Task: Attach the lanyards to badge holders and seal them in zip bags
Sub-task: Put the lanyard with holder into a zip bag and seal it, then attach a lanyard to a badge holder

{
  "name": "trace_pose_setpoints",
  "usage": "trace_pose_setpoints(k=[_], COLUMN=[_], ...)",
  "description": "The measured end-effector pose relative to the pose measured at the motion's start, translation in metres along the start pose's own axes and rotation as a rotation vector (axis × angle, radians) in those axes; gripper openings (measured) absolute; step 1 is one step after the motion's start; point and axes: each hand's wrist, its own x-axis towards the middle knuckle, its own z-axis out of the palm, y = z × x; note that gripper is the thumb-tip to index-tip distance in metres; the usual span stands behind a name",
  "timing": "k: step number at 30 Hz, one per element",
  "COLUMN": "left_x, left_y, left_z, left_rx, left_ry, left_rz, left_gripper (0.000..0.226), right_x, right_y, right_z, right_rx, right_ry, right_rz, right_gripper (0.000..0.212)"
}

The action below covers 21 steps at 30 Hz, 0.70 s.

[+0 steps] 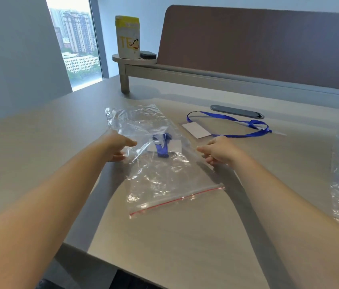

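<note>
We pinch zip bag [160, 163] mid-desk [185, 247], left hand [116, 146], right hand [219, 151]; spare lanyard [237, 126], badge holder [195, 130] behind; canister [128, 37] far edge.

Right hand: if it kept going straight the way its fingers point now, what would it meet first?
The right hand points left across the zip bag. It would probably first meet the badge holder and bunched blue lanyard inside it, through the plastic, well before the left hand. Height above the bag is unclear.
</note>
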Motion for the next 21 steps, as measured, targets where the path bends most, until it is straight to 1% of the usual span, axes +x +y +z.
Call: trace_pose_setpoints(k=[1, 2, 3, 4, 5, 6, 7, 8, 10, 11, 13, 15, 16, 18, 21], left_x=[0.004, 0.009, 0.013, 0.016, 0.019, 0.019, 0.02, 0.019, 0.019, 0.019, 0.016, 0.012, 0.013, 0.016, 0.026], left_y=[-0.001, -0.001, -0.001, -0.001, -0.001, 0.001, 0.002, 0.004, 0.007, 0.01, 0.018, 0.03, 0.036, 0.048, 0.062], left_z=[0.002, 0.003, 0.005, 0.007, 0.008, 0.01, 0.013, 0.015, 0.017, 0.019, 0.024, 0.035, 0.043, 0.061, 0.093], left_rx=[-0.023, -0.039, -0.037, -0.028, -0.016, -0.013, -0.006, -0.002, -0.033, -0.063, -0.153, -0.24, -0.241, -0.149, 0.095], left_ry=[-0.007, -0.015, -0.02, -0.015, -0.022, -0.042, -0.054, -0.066, -0.091, -0.094, -0.114, -0.16, -0.167, -0.128, -0.071], left_rz=[-0.005, -0.013, -0.02, -0.012, 0.008, 0.032, 0.056, 0.081, 0.132, 0.159, 0.192, 0.22, 0.246, 0.312, 0.418], left_gripper=[0.047, 0.037, 0.023, 0.019, 0.028, 0.029, 0.022, 0.02, 0.038, 0.041, 0.039, 0.031, 0.027, 0.033, 0.046], right_x=[0.006, 0.012, 0.017, 0.02, 0.023, 0.026, 0.029, 0.031, 0.034, 0.035, 0.037, 0.038, 0.039, 0.04, 0.042], right_y=[-0.002, -0.004, -0.007, -0.01, -0.013, -0.015, -0.017, -0.018, -0.019, -0.019, -0.017, -0.012, -0.007, 0.003, 0.021], right_z=[0.006, 0.012, 0.017, 0.021, 0.025, 0.027, 0.029, 0.029, 0.029, 0.027, 0.019, 0.004, -0.007, -0.031, -0.068], right_rx=[0.064, 0.103, 0.109, 0.101, 0.096, 0.099, 0.109, 0.125, 0.172, 0.197, 0.279, 0.381, 0.426, 0.482, 0.538], right_ry=[-0.002, -0.003, -0.007, -0.019, -0.036, -0.055, -0.072, -0.081, -0.055, -0.027, 0.041, 0.145, 0.213, 0.381, 0.603], right_rz=[0.036, 0.064, 0.085, 0.098, 0.099, 0.093, 0.085, 0.077, 0.058, 0.042, -0.007, -0.041, -0.058, -0.08, -0.095], right_gripper=[0.027, 0.026, 0.024, 0.022, 0.023, 0.024, 0.025, 0.024, 0.014, 0.011, 0.008, 0.007, 0.007, 0.009, 0.014])
